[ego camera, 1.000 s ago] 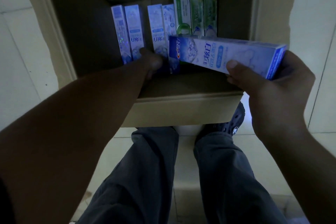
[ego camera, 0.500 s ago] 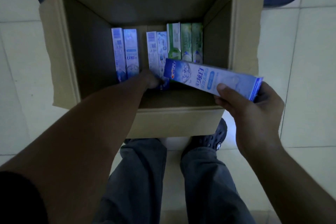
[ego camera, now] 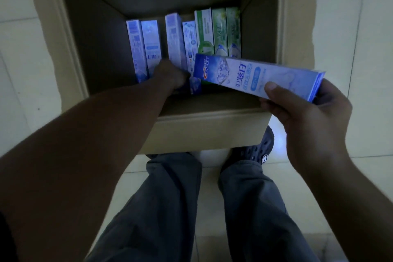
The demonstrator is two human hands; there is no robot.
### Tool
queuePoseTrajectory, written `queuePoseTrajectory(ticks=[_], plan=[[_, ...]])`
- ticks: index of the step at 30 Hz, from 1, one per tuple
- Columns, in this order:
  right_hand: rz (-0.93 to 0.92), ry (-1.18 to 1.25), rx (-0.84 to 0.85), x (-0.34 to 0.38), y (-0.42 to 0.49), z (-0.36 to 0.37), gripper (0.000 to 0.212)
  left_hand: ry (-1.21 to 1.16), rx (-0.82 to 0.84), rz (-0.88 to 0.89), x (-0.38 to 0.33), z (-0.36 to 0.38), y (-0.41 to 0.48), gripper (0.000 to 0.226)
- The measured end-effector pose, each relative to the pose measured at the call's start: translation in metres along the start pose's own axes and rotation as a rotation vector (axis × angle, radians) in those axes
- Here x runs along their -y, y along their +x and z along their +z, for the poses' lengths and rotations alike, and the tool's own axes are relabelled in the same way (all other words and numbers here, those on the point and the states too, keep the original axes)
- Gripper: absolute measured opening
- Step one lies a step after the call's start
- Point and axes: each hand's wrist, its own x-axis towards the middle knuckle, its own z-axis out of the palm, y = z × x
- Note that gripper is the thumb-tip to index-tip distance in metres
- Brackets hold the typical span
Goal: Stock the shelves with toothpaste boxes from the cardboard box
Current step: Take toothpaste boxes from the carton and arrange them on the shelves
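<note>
Picking step, judging by the hands: the right hand grips a blue toothpaste box above the cardboard box's near right corner. The left hand reaches among the remaining toothpaste boxes inside, its grip hidden. The next move probably calls for lifting one free.

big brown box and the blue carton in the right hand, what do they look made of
big brown box: plain corrugated cardboard, matte, judging by its thick folded flaps. blue carton: thin printed paperboard, likely glossy; sharp edges, faint sheen.
</note>
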Motion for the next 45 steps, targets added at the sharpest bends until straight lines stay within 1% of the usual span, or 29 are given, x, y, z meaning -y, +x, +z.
queuePoseTrajectory(ticks=[3,5,8,10,12,15,18,21,23,25,27,29,32,35,37,38,42,45], plan=[[0.016,0.024,0.011,0.020,-0.008,0.003,0.016,0.004,-0.077,-0.003,-0.001,-0.043,-0.030,0.058],[0.032,0.029,0.036,0.039,-0.017,0.004,0.019,0.003,-0.132,0.031,0.002,-0.080,-0.061,0.052],[0.012,0.038,0.101,0.089,-0.038,0.009,0.016,0.025,-0.243,0.167,0.009,-0.149,-0.126,0.038],[-0.024,0.029,0.152,0.123,-0.055,0.010,0.013,-0.004,-0.309,0.253,0.013,-0.192,-0.171,0.030],[-0.063,0.040,0.206,0.168,-0.077,0.015,0.013,-0.142,-0.386,0.362,0.010,-0.240,-0.224,0.028],[-0.114,0.062,0.260,0.239,-0.114,0.023,0.020,-0.385,-0.469,0.513,-0.004,-0.306,-0.305,0.024],[-0.172,0.096,0.335,0.320,-0.163,0.034,0.019,-0.584,-0.515,0.587,-0.026,-0.373,-0.385,0.025],[-0.250,0.086,0.411,0.390,-0.213,0.041,0.020,-0.732,-0.574,0.662,-0.044,-0.429,-0.450,0.024],[-0.301,0.101,0.441,0.434,-0.249,0.044,0.026,-0.794,-0.674,0.721,-0.058,-0.467,-0.490,0.027],[-0.346,0.103,0.442,0.464,-0.279,0.045,0.034,-0.845,-0.722,0.756,-0.069,-0.499,-0.519,0.033],[-0.392,0.121,0.464,0.495,-0.310,0.044,0.035,-0.889,-0.787,0.805,-0.079,-0.536,-0.549,0.037],[-0.417,0.148,0.496,0.521,-0.337,0.043,0.038,-0.915,-0.845,0.871,-0.089,-0.571,-0.574,0.037],[-0.472,0.181,0.492,0.550,-0.373,0.043,0.043,-0.943,-0.902,0.968,-0.106,-0.615,-0.606,0.035],[-0.544,0.176,0.473,0.575,-0.398,0.044,0.047,-0.925,-0.906,1.024,-0.123,-0.650,-0.628,0.027],[-0.604,0.175,0.456,0.589,-0.411,0.043,0.049,-0.888,-0.851,1.064,-0.134,-0.669,-0.640,0.019],[-0.631,0.185,0.449,0.596,-0.417,0.043,0.048,-0.863,-0.803,1.080,-0.140,-0.678,-0.645,0.015],[-0.694,0.260,0.445,0.618,-0.430,0.042,0.034,-0.714,-0.555,1.068,-0.163,-0.697,-0.659,0.020],[-0.733,0.296,0.462,0.628,-0.432,0.045,0.025,-0.712,-0.365,1.059,-0.175,-0.697,-0.669,0.018]])
